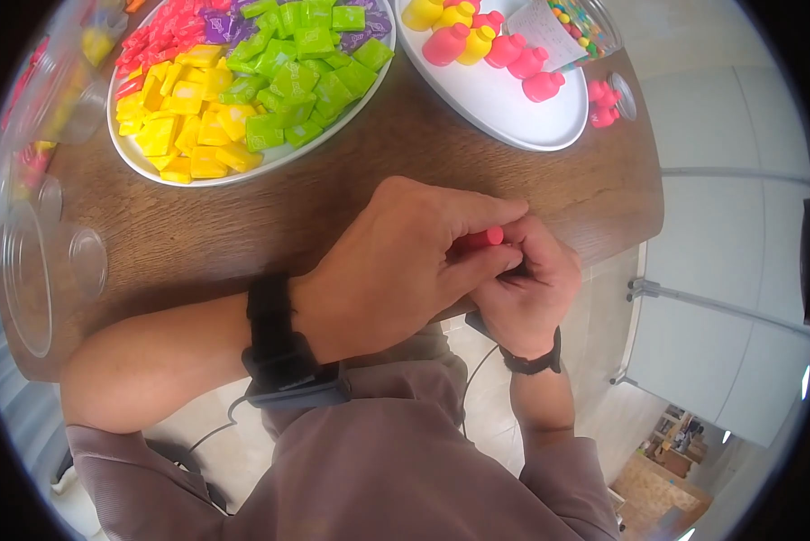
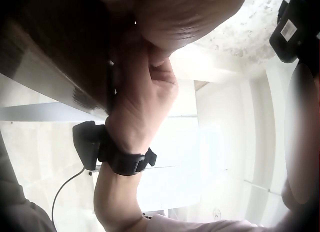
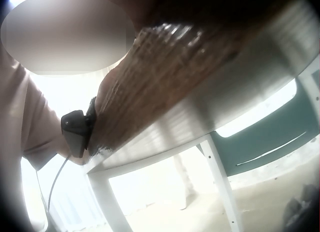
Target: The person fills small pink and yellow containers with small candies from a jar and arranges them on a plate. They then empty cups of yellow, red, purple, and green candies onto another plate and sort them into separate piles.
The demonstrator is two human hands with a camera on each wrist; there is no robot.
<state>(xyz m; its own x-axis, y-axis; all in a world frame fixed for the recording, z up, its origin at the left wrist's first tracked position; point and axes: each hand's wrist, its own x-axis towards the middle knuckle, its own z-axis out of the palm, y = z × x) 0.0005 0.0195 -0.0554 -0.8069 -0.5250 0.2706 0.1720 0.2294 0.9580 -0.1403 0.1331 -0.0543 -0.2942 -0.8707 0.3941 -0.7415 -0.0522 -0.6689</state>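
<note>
We see a round wooden worktop (image 1: 270, 216) spread beyond both hands, its near edge running beneath them. Beyond the left hand (image 1: 396, 266) lies a large white plate (image 1: 152, 167) heaped with wrapped candies (image 1: 242, 81), sorted in patches of yellow, green, red and purple. Beyond the right hand (image 1: 526, 288) lies a second white plate (image 1: 522, 122) carrying small pink and yellow bottle-shaped candies (image 1: 477, 41); two more pink ones (image 1: 603, 101) rest just off its far rim, beside a small clear lid (image 1: 623, 95). A clear tub of small coloured sweets (image 1: 581, 22) stands at that plate's far side. To the outside of the left forearm we note stacked clear plastic cups and lids (image 1: 40, 261), blurred at the frame's edge.

The two hands meet at the worktop's near edge, touching each other. Between them sits a small red candy piece (image 1: 481, 239), of which only one end shows. The left hand's fingers curl over it from above; the right hand's fingers are folded tightly beneath and beside it, so both hands grip it. Each wrist bears a black strap: the left carries a black camera unit (image 1: 288, 365) with a trailing cable.

In the left wrist view we see the right hand (image 2: 142, 99) from below, pressed against the worktop's edge (image 2: 55, 66). The right wrist view shows only the worktop's underside (image 3: 165, 86) and its pale leg (image 3: 222, 184).
</note>
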